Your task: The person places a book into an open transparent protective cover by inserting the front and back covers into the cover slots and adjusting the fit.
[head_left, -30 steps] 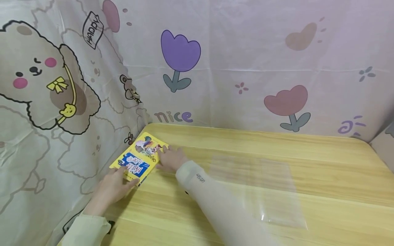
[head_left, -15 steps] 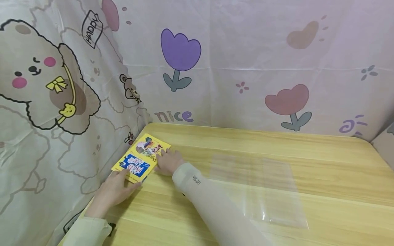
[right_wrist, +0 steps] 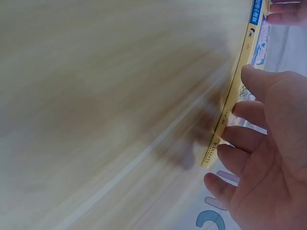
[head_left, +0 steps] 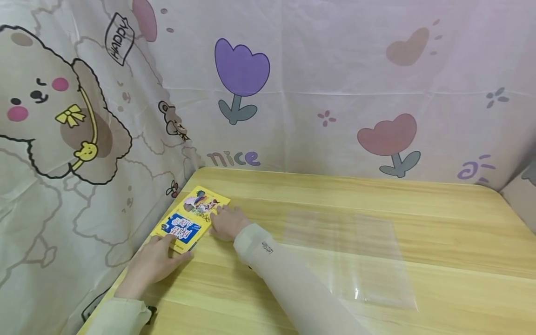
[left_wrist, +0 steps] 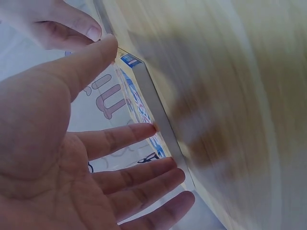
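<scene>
A yellow book (head_left: 205, 223) with a blue title panel and colourful pictures lies flat near the table's back left corner. My left hand (head_left: 152, 260) is at its near end, with fingertips on the cover and the thumb by the near right corner. In the left wrist view the outstretched fingers (left_wrist: 122, 141) reach the book's pale page edge (left_wrist: 158, 110). My right hand (head_left: 228, 223) touches the right side of the book. From the right wrist, slightly bent fingers (right_wrist: 244, 139) rest along the yellow spine (right_wrist: 237, 86), the thumb at its upper edge.
A clear plastic sheet or sleeve (head_left: 377, 260) lies flat on the wooden table (head_left: 460, 223), right of my right forearm. A printed cloth (head_left: 318, 56) with flowers and bears hangs behind the table and along its left side, close to the book.
The book has slid slightly toward me, away from the back corner, with both hands staying at its edges. The head view has shifted a little.
</scene>
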`<move>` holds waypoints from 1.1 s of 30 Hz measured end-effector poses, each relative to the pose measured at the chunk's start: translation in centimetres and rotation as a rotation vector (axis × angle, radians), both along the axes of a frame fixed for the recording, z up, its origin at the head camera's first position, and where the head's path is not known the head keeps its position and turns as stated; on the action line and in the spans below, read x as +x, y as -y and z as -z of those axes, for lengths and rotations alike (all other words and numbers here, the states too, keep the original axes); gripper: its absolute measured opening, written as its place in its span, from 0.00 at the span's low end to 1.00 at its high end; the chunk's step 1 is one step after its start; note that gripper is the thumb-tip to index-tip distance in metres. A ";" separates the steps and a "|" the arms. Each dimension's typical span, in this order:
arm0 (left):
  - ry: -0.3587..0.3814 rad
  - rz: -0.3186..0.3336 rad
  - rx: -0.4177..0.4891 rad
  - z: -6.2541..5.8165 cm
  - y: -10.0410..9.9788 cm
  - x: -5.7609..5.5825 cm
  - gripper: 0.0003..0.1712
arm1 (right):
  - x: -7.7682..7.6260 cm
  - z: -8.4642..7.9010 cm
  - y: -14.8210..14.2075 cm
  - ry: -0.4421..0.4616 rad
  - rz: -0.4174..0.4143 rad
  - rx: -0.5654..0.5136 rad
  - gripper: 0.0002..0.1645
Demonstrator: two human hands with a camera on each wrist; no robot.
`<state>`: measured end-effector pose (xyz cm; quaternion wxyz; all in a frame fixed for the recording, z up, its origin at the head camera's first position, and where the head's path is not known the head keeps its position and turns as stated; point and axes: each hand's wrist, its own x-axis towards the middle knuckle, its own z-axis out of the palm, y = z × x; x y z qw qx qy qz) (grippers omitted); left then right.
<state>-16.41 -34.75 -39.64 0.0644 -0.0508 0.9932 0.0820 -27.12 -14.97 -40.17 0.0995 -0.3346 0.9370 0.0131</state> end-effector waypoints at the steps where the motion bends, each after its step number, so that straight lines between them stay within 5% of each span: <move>1: -0.004 0.003 -0.003 0.0 0.0 0.0 0.59 | 0.0 0.0 0.0 -0.003 -0.003 0.000 0.34; 14: -0.073 0.034 0.002 0.4 0.2 -0.7 0.42 | 0.5 -0.2 -0.7 -0.029 -0.016 -0.005 0.21; 33: 0.002 0.074 0.069 -0.1 2.0 -2.0 0.44 | 2.5 0.3 -1.8 -0.156 -0.073 -0.040 0.13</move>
